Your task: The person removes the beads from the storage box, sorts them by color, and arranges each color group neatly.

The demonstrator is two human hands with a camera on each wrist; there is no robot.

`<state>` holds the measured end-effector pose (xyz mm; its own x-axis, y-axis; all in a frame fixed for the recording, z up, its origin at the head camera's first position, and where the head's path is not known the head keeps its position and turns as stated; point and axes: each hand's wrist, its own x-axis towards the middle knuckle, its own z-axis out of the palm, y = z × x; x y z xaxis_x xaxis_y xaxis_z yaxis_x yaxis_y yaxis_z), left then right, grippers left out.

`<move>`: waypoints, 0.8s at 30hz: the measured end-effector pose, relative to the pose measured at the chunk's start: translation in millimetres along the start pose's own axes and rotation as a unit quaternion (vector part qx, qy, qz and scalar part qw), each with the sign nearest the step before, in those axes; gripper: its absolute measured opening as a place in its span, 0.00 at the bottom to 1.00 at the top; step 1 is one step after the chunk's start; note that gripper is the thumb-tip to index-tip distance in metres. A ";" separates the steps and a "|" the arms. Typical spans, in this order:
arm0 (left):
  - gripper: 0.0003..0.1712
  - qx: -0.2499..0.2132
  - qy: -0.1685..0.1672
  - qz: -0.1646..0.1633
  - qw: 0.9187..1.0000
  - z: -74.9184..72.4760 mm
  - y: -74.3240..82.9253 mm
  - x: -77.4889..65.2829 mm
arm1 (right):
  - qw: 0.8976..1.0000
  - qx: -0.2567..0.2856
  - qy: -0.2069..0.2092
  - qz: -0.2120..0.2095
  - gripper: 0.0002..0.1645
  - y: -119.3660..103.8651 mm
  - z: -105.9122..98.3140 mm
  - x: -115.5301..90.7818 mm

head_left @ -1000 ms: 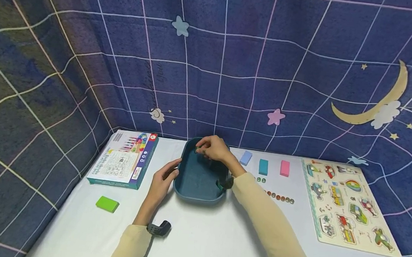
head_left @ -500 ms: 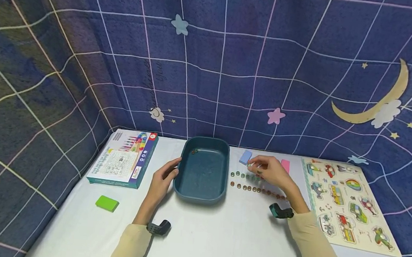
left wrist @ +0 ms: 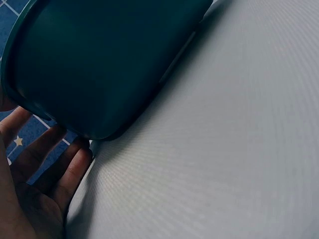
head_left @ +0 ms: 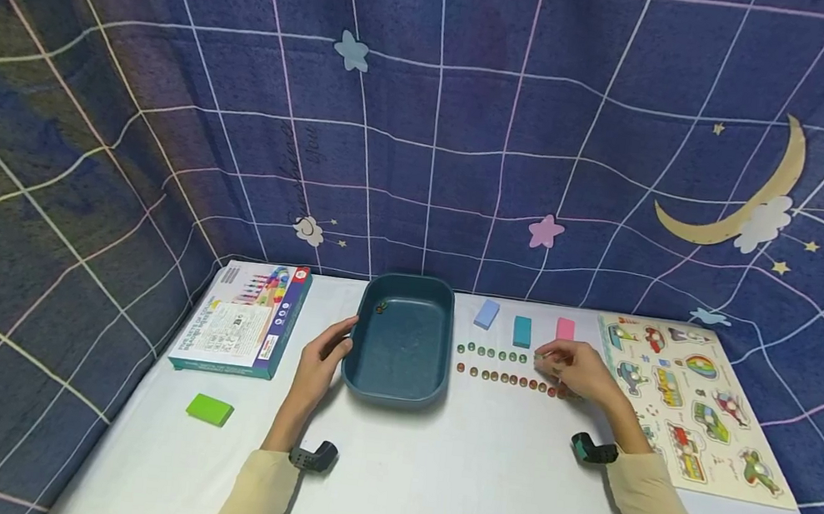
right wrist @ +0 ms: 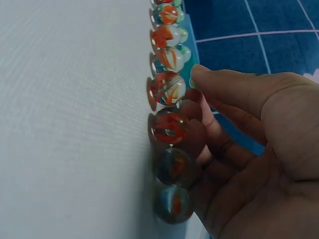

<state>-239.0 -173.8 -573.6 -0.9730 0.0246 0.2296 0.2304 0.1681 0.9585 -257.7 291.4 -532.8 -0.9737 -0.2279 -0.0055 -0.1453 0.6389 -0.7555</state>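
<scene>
My left hand (head_left: 317, 367) rests against the left side of a dark teal bin (head_left: 397, 400); in the left wrist view its fingers (left wrist: 70, 174) are nearly straight at the rim. A couple of small marbles (head_left: 381, 307) lie in the bin's far left corner. My right hand (head_left: 579, 370) is at the right end of a row of green marbles (head_left: 491, 353), pinching a green marble (right wrist: 192, 83) between thumb and fingers; the hand partly hides it. Nearer me runs a row of red-orange marbles (head_left: 514, 380), its right end partly behind the hand.
Behind the marbles lie blue (head_left: 486, 314), teal (head_left: 521, 332) and pink (head_left: 565, 329) blocks. A wooden picture puzzle board (head_left: 720, 482) lies at the right. At the left are a boxed craft set (head_left: 240, 318) and a green block (head_left: 210, 410). A patterned curtain (head_left: 466, 171) hangs behind the table.
My right hand has moved out of the bin, rightward past the blue block, and down to the right end of the green row. The left hand has stayed at the bin.
</scene>
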 end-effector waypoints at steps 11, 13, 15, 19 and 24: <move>0.24 -0.004 0.000 -0.002 1.000 -1.0 -0.2 0.2 | 0.998 -0.056 0.012 -0.025 0.10 -4.2 5.8 3.9; 0.24 -0.004 0.000 -0.002 1.000 -1.1 0.2 0.2 | 0.998 -0.056 0.014 -0.025 0.10 -4.6 6.2 4.0; 0.24 -0.004 0.000 -0.001 1.000 -1.3 0.2 0.3 | 0.998 -0.054 0.012 -0.025 0.11 -4.9 5.9 3.8; 0.24 -0.002 -0.001 -0.002 1.000 -1.4 -0.1 0.0 | 0.999 -0.043 -0.001 -0.019 0.11 -5.5 3.1 3.1; 0.24 -0.002 -0.001 -0.005 1.000 -1.4 -0.1 -0.8 | 0.999 -0.027 0.009 -0.032 0.13 -12.0 -2.6 8.3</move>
<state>-238.2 -175.2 -573.7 -0.9753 0.0257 0.2195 0.2207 0.1639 0.9615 -264.5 283.7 -522.1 -0.9650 -0.2565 0.0537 -0.2160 0.6625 -0.7173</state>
